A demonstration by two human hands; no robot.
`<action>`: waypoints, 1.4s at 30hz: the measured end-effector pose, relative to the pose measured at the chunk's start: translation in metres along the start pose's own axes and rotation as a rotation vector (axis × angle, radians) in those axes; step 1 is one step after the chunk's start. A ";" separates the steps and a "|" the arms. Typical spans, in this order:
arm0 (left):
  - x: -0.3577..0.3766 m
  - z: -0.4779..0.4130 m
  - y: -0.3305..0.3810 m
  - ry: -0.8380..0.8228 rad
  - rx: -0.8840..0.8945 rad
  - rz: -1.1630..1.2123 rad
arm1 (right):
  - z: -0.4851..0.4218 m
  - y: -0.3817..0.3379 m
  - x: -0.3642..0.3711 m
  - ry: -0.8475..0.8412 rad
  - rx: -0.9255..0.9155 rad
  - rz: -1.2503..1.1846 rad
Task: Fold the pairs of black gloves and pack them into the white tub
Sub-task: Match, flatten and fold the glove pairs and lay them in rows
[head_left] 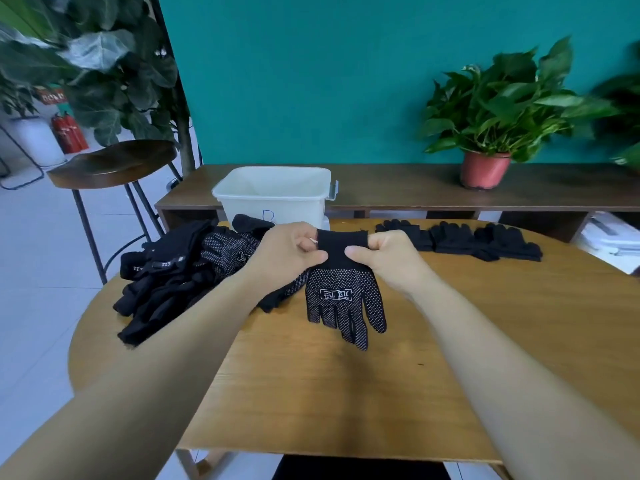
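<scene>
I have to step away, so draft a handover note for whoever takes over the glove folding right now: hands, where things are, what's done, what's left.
Hands: left hand and right hand both pinch the cuff of a dotted glove, its fingers pointing toward the person.
Things: unfolded pile lies left of the hands on the table. Folded gloves sit in a row at the far right. The white tub stands beyond the hands, and no gloves show inside it.
Done: a few bundles folded.
Left: fold the held glove, work through the pile, pack everything into the tub.
</scene>
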State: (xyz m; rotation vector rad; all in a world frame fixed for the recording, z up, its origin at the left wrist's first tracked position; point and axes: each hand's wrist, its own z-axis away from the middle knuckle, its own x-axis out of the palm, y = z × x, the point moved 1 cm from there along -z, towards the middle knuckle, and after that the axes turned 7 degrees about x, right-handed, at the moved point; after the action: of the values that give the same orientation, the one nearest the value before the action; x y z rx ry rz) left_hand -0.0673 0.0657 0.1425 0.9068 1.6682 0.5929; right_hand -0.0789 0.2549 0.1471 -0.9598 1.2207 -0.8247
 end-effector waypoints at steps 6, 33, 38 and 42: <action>0.018 0.005 0.007 0.185 -0.033 -0.161 | 0.001 0.000 0.004 0.154 -0.020 0.097; 0.079 -0.047 0.028 -0.124 -0.099 0.420 | -0.039 0.038 -0.047 0.211 -0.068 -0.009; 0.089 -0.069 0.017 -0.150 -0.055 0.275 | -0.061 0.049 -0.064 0.056 0.018 0.057; 0.095 -0.086 0.005 -0.178 -0.081 0.282 | -0.080 0.056 -0.073 0.110 0.071 0.092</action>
State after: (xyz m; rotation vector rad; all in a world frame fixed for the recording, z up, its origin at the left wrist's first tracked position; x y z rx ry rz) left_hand -0.1591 0.1510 0.1164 1.1116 1.3586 0.7420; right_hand -0.1698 0.3313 0.1174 -0.8031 1.3118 -0.8511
